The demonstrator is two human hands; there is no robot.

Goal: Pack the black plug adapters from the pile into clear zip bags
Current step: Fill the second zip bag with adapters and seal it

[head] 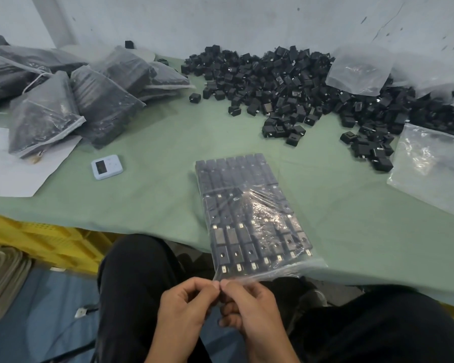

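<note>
A clear zip bag [249, 213] lies flat on the green table, filled with neat rows of black plug adapters. Its open end hangs over the table's near edge. My left hand [186, 307] and my right hand [249, 307] meet at the bag's near left corner, each pinching the plastic lip between thumb and fingers. The loose pile of black plug adapters [294, 85] spreads across the back and right of the table. Empty clear zip bags [430, 169] lie at the right edge, and another empty bag [359, 69] rests on the pile.
Several filled bags [71, 95] are heaped at the back left, partly on a white sheet [16, 174]. A small pale-blue timer [107, 167] sits left of centre. A yellow crate [45, 242] stands below the table on the left. My knees are under the table edge.
</note>
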